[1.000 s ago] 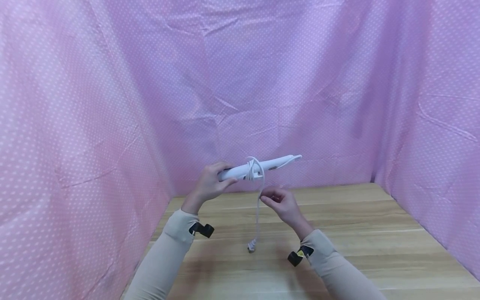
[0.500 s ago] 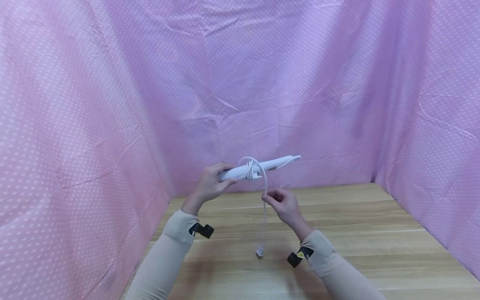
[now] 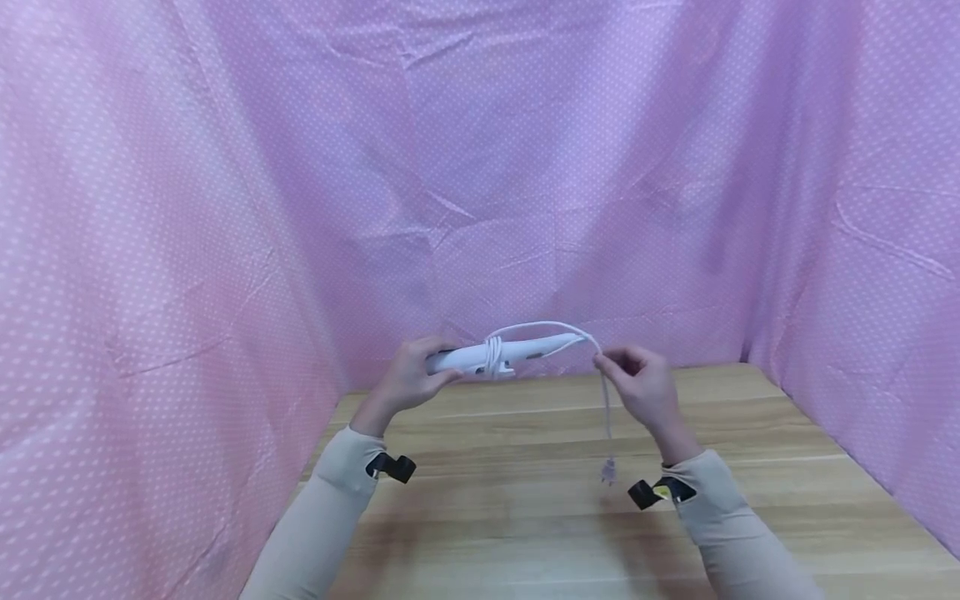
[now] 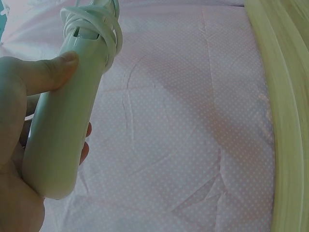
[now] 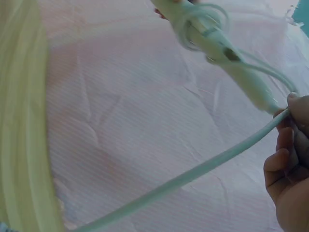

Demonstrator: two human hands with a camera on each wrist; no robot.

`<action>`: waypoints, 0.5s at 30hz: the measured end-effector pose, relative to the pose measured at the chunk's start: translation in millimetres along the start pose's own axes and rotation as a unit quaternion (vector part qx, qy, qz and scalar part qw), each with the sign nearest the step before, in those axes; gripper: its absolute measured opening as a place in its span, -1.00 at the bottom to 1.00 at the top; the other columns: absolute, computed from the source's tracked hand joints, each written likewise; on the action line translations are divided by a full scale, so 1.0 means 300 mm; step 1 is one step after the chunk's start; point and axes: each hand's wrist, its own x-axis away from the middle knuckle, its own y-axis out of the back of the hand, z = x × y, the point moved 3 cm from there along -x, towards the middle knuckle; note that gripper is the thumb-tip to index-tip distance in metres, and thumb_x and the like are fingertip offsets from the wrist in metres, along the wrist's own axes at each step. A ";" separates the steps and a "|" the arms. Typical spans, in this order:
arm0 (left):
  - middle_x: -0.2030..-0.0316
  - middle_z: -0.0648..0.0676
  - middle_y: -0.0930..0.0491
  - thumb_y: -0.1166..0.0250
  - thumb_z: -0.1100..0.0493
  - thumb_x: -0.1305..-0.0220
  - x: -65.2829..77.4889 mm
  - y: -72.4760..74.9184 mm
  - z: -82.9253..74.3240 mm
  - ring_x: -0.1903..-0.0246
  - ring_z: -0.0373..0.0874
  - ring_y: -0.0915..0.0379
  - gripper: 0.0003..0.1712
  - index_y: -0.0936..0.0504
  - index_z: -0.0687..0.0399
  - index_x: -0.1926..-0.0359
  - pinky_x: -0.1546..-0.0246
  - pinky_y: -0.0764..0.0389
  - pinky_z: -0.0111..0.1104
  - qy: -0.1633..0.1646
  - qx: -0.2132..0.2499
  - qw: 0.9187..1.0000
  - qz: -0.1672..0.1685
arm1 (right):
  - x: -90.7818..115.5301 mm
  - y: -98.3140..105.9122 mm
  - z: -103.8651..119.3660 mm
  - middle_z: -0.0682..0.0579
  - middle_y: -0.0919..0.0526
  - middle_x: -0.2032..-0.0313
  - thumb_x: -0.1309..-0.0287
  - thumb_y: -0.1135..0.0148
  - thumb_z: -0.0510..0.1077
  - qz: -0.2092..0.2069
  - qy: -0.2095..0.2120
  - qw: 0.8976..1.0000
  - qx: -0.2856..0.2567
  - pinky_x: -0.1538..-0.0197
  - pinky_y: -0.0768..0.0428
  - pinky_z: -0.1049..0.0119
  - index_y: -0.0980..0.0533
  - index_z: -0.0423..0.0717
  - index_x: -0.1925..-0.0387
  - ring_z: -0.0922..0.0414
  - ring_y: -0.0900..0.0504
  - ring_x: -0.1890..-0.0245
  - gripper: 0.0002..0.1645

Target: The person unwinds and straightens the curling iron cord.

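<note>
A slim white hair straightener [image 3: 532, 347] is held in the air above the table, nearly level. My left hand [image 3: 407, 377] grips its broad end, with the thumb along the near side in the left wrist view. Several turns of its white cord [image 4: 94, 21] are wound around the middle of the body. One loose length arcs over the straightener to my right hand [image 3: 647, 390], which pinches it between thumb and fingers near the narrow end. Below that pinch the cord hangs down to a white plug [image 3: 608, 472].
A wooden table [image 3: 480, 517] lies beneath both hands. Pink dotted cloth [image 3: 525, 167] hangs at the back and along both sides. Black wrist cameras [image 3: 401, 468] are strapped over the beige sleeves [image 3: 322, 508].
My right hand has moved right with the cord, drawing out a longer loose length. The plug has swung right and up. My left hand and the straightener have shifted slightly left and down.
</note>
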 end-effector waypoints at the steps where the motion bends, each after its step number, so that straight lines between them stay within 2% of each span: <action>1: 0.23 0.05 -0.70 -0.52 0.18 -0.03 0.002 0.001 -0.001 0.32 -0.18 -0.57 -0.62 -0.69 0.13 0.09 0.32 -0.56 -0.33 0.000 0.003 1.000 0.002 | -0.008 0.021 -0.005 0.04 -0.68 0.50 -0.15 -0.35 -0.25 -0.005 -0.004 1.000 0.007 0.50 -0.49 0.50 -0.63 -0.33 0.33 0.33 -0.53 0.55 -0.85; 4: 0.21 0.04 -0.69 -0.51 0.17 -0.04 0.005 0.008 -0.006 0.29 -0.18 -0.58 -0.63 -0.69 0.11 0.09 0.29 -0.58 -0.31 0.003 0.015 1.000 0.010 | -0.031 0.070 -0.020 0.14 -0.66 0.50 -0.18 -0.35 -0.20 -0.004 -0.007 1.000 0.025 0.48 -0.50 0.50 -0.64 -0.32 0.33 0.32 -0.54 0.53 -0.80; 7: 0.19 0.06 -0.70 -0.51 0.19 -0.04 0.004 0.017 -0.014 0.27 -0.17 -0.59 -0.63 -0.69 0.13 0.09 0.27 -0.59 -0.31 0.000 0.031 0.999 0.010 | -0.047 0.100 -0.041 0.05 -0.69 0.48 -0.19 -0.33 -0.19 0.019 -0.005 0.998 0.063 0.46 -0.50 0.50 -0.65 -0.31 0.34 0.33 -0.55 0.52 -0.81; 10: 0.19 0.09 -0.70 -0.51 0.21 -0.04 0.002 0.027 -0.020 0.28 -0.15 -0.60 -0.63 -0.68 0.17 0.09 0.28 -0.60 -0.31 -0.007 0.043 0.999 0.000 | -0.048 0.116 -0.072 -0.05 -0.70 0.48 -0.20 -0.31 -0.19 0.069 -0.013 0.991 0.115 0.44 -0.50 0.47 -0.66 -0.27 0.35 0.33 -0.54 0.52 -0.83; 15: 0.20 0.12 -0.70 -0.52 0.25 -0.01 -0.003 0.044 -0.020 0.28 -0.09 -0.61 -0.61 -0.68 0.20 0.09 0.28 -0.61 -0.28 0.003 0.051 0.998 -0.021 | -0.021 0.121 -0.134 0.06 -0.68 0.49 -0.25 -0.27 -0.14 0.178 -0.035 0.967 0.181 0.41 -0.49 0.40 -0.66 -0.14 0.39 0.28 -0.52 0.50 -0.84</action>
